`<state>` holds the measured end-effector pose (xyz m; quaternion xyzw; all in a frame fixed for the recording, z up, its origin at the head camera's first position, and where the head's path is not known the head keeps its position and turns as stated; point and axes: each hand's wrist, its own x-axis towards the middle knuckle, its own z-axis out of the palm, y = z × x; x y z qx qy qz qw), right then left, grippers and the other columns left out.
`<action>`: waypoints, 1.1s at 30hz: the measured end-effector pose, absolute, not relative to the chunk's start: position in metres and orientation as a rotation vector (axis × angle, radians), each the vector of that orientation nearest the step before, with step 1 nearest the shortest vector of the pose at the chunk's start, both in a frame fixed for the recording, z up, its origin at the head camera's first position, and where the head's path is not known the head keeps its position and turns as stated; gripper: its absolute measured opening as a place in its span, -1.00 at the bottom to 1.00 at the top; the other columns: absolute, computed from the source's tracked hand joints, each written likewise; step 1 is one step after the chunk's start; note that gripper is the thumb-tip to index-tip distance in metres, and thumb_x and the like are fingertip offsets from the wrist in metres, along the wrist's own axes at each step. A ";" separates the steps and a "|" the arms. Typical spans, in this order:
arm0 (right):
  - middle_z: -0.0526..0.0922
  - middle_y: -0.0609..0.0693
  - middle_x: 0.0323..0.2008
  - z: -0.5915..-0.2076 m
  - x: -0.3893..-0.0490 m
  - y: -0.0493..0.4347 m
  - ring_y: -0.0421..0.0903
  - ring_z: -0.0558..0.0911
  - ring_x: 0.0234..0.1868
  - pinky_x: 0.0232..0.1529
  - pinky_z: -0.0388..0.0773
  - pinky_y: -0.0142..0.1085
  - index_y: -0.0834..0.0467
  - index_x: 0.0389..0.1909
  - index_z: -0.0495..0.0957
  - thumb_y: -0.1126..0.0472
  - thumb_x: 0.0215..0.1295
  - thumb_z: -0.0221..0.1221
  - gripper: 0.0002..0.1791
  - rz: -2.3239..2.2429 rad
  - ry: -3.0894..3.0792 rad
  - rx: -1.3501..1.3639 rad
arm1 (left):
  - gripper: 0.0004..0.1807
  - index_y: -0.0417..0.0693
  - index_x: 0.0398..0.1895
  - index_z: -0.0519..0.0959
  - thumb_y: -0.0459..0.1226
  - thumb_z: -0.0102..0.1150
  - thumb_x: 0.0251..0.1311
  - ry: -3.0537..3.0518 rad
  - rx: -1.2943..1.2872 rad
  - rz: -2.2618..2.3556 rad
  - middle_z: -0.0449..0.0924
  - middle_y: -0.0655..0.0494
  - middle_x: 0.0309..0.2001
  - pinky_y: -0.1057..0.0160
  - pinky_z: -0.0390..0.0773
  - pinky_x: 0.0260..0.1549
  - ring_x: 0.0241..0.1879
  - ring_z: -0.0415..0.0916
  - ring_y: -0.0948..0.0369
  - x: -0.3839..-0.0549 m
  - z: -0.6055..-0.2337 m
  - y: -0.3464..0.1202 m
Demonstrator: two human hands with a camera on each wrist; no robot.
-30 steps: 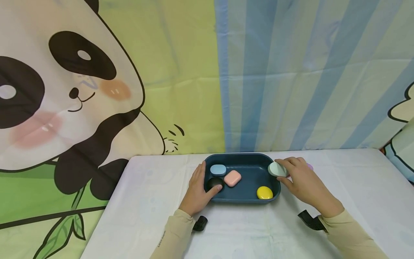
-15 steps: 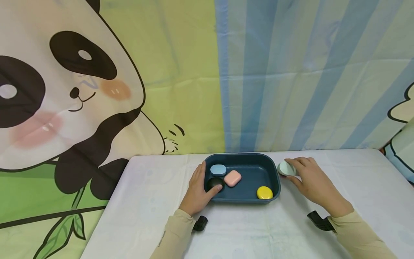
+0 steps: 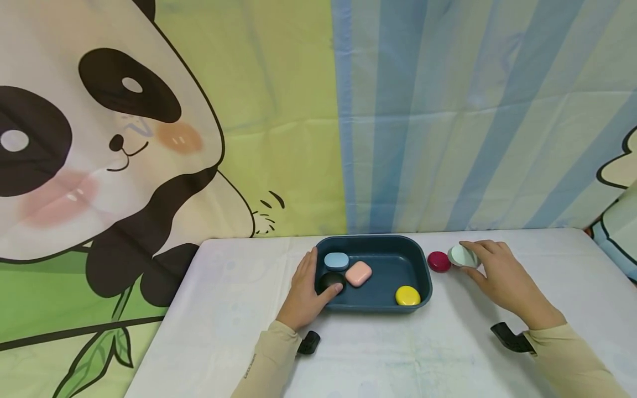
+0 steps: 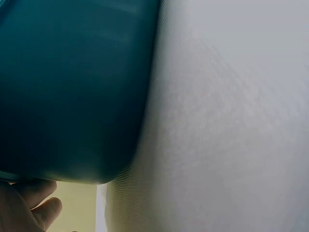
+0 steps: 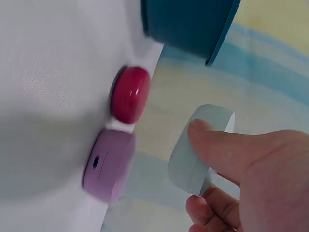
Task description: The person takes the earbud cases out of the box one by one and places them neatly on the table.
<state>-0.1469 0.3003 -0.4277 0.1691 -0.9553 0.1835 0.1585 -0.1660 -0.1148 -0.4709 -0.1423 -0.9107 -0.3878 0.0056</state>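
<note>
Right hand [image 3: 505, 279] pinches the mint case [image 5: 190, 166]; slacken, and it could hit the purple case [image 5: 116, 169]. Left hand [image 3: 301, 298] clasps the tray [image 3: 378, 308].

head: bright, even | left wrist: blurry | glare: red case [image 5: 130, 96]

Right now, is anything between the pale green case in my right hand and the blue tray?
The red case sits on the table between them, just right of the blue tray. Held up, the pale green case could probably pass over it.
</note>
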 end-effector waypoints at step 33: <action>0.55 0.50 -0.11 -0.460 -0.163 0.369 0.42 0.48 -0.08 0.00 0.28 0.26 0.51 0.11 0.47 0.49 -0.03 0.43 -0.38 0.311 -2.719 0.481 | 0.12 -0.05 0.65 -0.17 0.21 0.22 0.27 -2.851 -0.448 -1.226 -0.13 0.03 0.62 -0.20 -0.04 0.46 0.59 -0.22 0.02 -0.165 -0.470 -0.114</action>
